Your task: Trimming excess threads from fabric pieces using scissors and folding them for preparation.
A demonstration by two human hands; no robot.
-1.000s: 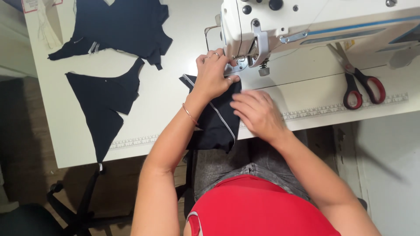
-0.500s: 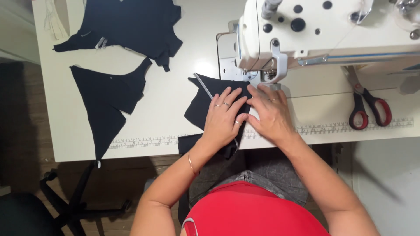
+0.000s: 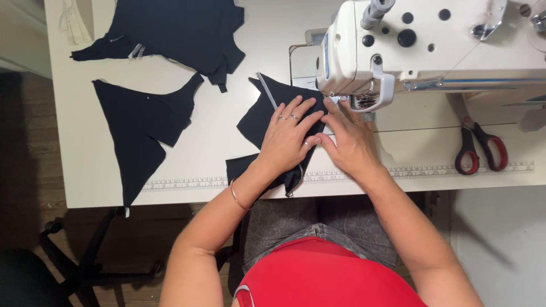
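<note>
Head cam, looking down on white table [image 3: 187,148] w/ white sewing machine [image 3: 421,45] at upper right.

L hand [image 3: 287,139]: flat, palm down on dark fabric piece [image 3: 259,122], fingers spread and pointing up-right toward the presser foot [image 3: 364,102]. Rings visible on two fingers, thin bangle [image 3: 236,196] at wrist. Not pinching anything; I read it as pressing cloth onto the table.

R hand [image 3: 350,142]: also palm down, fingers close together, tips reaching up to just beside the presser foot. Lies right next to the L hand, touching it along the fingers. I can't tell whether cloth is under the R palm; the hand covers that spot.

Fabric piece: dark navy/black, lies on table just left of machine head, partly under L hand. A pale strip [image 3: 266,91] runs along its upper left edge. Lower end hangs over the front table edge, near the printed ruler strip [image 3: 187,183].

Other items:
- second dark cut piece [image 3: 139,128], roughly triangular, at left of table, well apart from hands.
- larger dark piece [image 3: 170,28] at top left, near table's far edge.
- scissors [image 3: 480,150], red handles, on table right of machine, well apart from R hand.

Below: grey trousers [image 3: 307,227] and red top [image 3: 330,273] of the person, wood floor and dark chair base [image 3: 85,256] at lower left.
</note>
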